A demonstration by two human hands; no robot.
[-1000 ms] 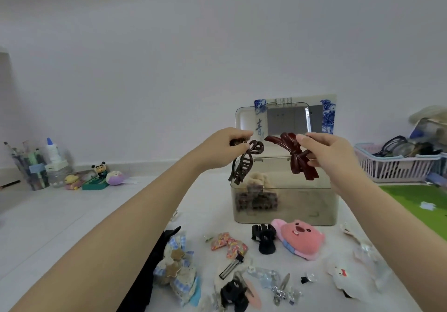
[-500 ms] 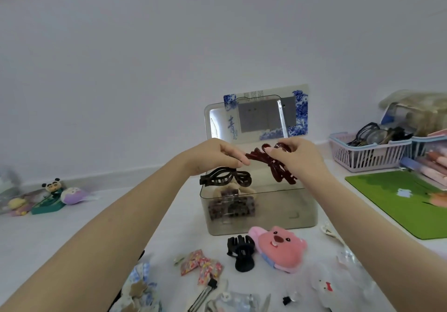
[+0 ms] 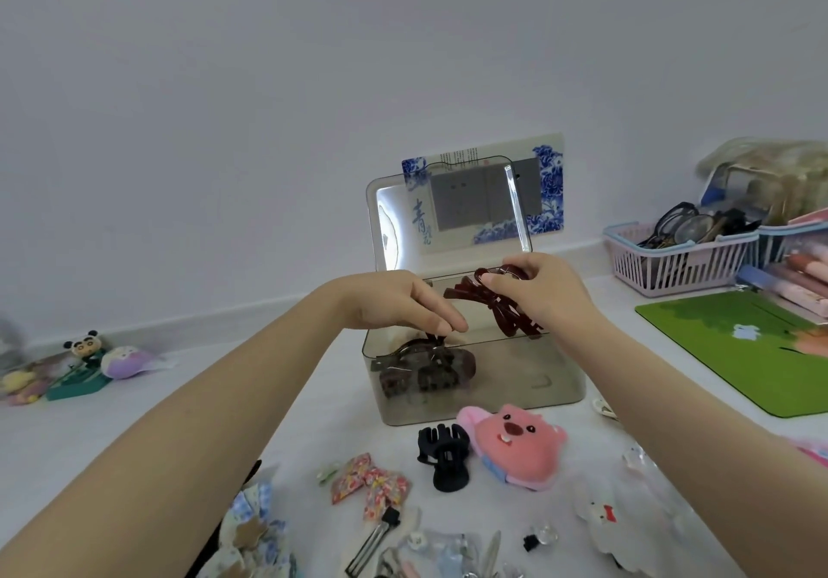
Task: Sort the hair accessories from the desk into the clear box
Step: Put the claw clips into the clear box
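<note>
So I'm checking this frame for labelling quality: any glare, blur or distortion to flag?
Head view: bright glare whites out the left part of the open lid of the clear box; the far left edge near the panda figure is smeared; wide-angle stretch enlarges both forearms; the dark red bow clip stays sharp.

Over the clear box [image 3: 515,380], lid up, the left hand [image 3: 394,304] lowers fingertips onto a dark bow claw clip [image 3: 419,353] inside its left end; the right hand [image 3: 537,293] pinches a maroon bow clip [image 3: 488,297] above its rim; a black claw clip [image 3: 446,456] lies before the box.
</note>
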